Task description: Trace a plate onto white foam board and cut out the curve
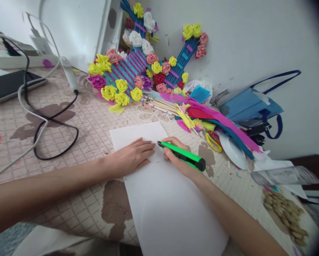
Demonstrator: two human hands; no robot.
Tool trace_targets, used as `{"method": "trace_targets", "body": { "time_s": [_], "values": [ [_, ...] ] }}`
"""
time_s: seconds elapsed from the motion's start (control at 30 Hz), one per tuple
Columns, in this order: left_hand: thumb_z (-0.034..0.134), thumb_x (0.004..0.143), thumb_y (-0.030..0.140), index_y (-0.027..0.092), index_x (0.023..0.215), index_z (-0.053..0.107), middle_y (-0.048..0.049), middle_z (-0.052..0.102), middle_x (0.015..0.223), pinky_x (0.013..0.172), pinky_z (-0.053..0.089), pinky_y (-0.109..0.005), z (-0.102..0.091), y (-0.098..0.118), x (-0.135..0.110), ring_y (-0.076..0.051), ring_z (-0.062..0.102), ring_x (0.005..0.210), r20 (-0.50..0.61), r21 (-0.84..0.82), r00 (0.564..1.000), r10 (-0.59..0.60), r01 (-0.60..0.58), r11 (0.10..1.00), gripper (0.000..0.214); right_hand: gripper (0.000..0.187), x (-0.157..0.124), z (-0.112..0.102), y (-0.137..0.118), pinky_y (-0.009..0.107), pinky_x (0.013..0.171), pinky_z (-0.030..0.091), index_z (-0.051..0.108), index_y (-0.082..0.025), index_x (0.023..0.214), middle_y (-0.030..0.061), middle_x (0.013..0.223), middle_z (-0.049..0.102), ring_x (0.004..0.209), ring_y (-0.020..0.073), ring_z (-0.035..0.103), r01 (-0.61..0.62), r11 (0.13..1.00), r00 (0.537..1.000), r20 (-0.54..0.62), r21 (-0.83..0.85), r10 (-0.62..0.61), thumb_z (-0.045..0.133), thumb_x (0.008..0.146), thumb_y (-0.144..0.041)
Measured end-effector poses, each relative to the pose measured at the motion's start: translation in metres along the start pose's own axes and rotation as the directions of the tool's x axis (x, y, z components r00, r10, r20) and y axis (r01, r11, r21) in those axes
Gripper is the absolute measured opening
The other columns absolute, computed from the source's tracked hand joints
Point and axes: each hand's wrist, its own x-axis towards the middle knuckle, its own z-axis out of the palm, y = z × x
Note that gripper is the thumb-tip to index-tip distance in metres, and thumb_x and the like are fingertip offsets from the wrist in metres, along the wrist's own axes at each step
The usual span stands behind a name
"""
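A long white sheet of paper (162,202) lies on the patterned tablecloth and runs toward me. My left hand (136,156) rests flat on its left part, fingers stretched out to the right. In my right hand (175,151) is a green utility knife (186,153) with a black end, held like a pen. Its tip points left, close to my left fingertips, over the paper. Whether the blade touches the sheet I cannot tell. A faint curved line shows on the lower part of the paper.
Behind the paper stand blue decorated shapes with paper flowers (122,85). Sticks (162,105), coloured crepe paper (213,117), yellow-handled scissors (213,142) and a white plate (233,151) lie right of them. Farther right are a clear bottle (284,175) and peanuts (284,215). Cables (55,119) loop at left.
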Motion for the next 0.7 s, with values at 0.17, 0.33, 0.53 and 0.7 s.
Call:
{"method": "trace_targets", "body": {
  "time_s": [0.17, 0.33, 0.53, 0.7],
  "values": [
    [0.042, 0.096, 0.021, 0.01, 0.124, 0.053, -0.0162, 0.054, 0.133, 0.11, 0.031, -0.049, 0.0, 0.0, 0.0, -0.026, 0.045, 0.128, 0.003, -0.002, 1.0, 0.0, 0.0, 1.0, 0.032, 0.02, -0.002, 0.0, -0.003, 0.021, 0.058, 0.048, 0.058, -0.023, 0.103, -0.0039, 0.067, 0.061, 0.056, 0.0105, 0.06, -0.006, 1.0, 1.0, -0.002, 0.005, 0.006, 0.05, 0.085, -0.026],
    [0.043, 0.095, 0.021, 0.01, 0.124, 0.053, -0.0163, 0.053, 0.134, 0.11, 0.031, -0.049, 0.0, 0.0, 0.0, -0.026, 0.046, 0.128, 0.009, 0.002, 1.0, -0.007, 0.007, 1.0, 0.032, 0.02, -0.006, 0.001, -0.003, 0.021, 0.059, 0.049, 0.058, -0.023, 0.104, -0.0026, 0.069, 0.063, 0.057, 0.0109, 0.06, -0.015, 1.0, 1.0, -0.013, -0.009, 0.015, 0.05, 0.086, -0.028],
    [0.043, 0.095, 0.02, 0.012, 0.122, 0.054, -0.0156, 0.055, 0.132, 0.11, 0.032, -0.048, 0.001, 0.0, 0.0, -0.025, 0.047, 0.126, -0.024, -0.008, 1.0, -0.003, 0.002, 1.0, 0.031, 0.021, -0.009, 0.0, -0.005, 0.021, 0.059, 0.05, 0.058, -0.022, 0.105, -0.0028, 0.066, 0.063, 0.056, 0.0108, 0.06, -0.022, 1.0, 1.0, -0.018, -0.004, 0.022, 0.05, 0.086, -0.028],
    [0.043, 0.095, 0.021, 0.013, 0.124, 0.053, -0.0152, 0.054, 0.133, 0.109, 0.032, -0.048, 0.002, 0.0, -0.001, -0.025, 0.047, 0.127, -0.027, -0.013, 1.0, -0.002, 0.002, 1.0, 0.031, 0.022, -0.012, 0.001, -0.006, 0.021, 0.057, 0.049, 0.058, -0.022, 0.105, -0.0032, 0.065, 0.062, 0.055, 0.0106, 0.06, -0.044, 0.999, 0.999, -0.019, 0.006, 0.044, 0.05, 0.086, -0.029]
  ]
}}
